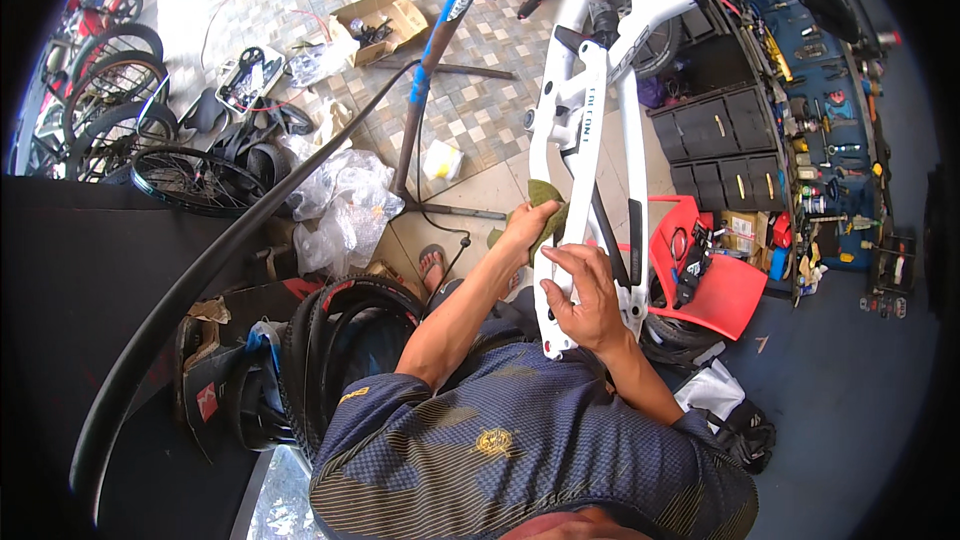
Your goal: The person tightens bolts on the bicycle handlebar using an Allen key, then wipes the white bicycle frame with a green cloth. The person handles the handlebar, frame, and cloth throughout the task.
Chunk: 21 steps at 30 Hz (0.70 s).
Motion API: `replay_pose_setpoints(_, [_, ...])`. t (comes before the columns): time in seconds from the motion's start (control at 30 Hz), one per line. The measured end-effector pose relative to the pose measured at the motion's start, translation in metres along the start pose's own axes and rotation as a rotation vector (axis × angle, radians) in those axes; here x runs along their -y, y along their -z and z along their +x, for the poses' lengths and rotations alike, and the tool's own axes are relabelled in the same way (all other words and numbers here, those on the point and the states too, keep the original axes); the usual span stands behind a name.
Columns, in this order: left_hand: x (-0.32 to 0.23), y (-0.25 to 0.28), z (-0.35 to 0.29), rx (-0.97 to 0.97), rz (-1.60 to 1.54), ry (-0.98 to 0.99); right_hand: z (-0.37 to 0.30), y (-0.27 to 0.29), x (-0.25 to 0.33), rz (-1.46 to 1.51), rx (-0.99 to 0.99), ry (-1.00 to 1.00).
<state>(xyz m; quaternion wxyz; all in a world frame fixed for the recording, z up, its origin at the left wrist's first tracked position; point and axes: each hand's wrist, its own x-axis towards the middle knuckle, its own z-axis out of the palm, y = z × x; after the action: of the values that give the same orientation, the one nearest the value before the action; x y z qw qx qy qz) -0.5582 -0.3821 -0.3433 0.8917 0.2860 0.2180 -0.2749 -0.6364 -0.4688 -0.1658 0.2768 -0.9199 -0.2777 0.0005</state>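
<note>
A white bicycle frame (590, 160) with black fittings stands in front of me, its near end reaching down toward my chest. My left hand (528, 227) is closed on a green cloth (545, 195) and presses it against the left side of the frame. Over the near part of the frame is my right hand (585, 298), its thumb and fingers apart and the fingertips at the white tube. Nothing shows in that hand; whether the fingertips touch the tube, I cannot tell.
A blue stand post (440, 35) rises left of the frame. On the right are a red chair (715, 280), black drawers (715, 125) and a tool board (830, 130). Bicycle tires (340, 340), plastic wrap (345, 210) and an open cardboard box (395, 25) lie on the left.
</note>
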Motion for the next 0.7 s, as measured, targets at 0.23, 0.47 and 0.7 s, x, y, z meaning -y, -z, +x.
replay_pose_setpoints(0.23, [-0.004, -0.007, -0.041, -0.016, 0.058, 0.054, -0.001, 0.000, -0.001, 0.006, -0.013, 0.010])
replay_pose_setpoints(0.47, [0.008, -0.005, -0.070, -0.032, 0.119, 0.046, 0.001, 0.001, -0.003, 0.056, -0.053, 0.050])
replay_pose_setpoints(0.7, [0.014, 0.005, -0.061, -0.028, 0.198, 0.095, -0.005, -0.002, -0.005, 0.068, -0.055, 0.014])
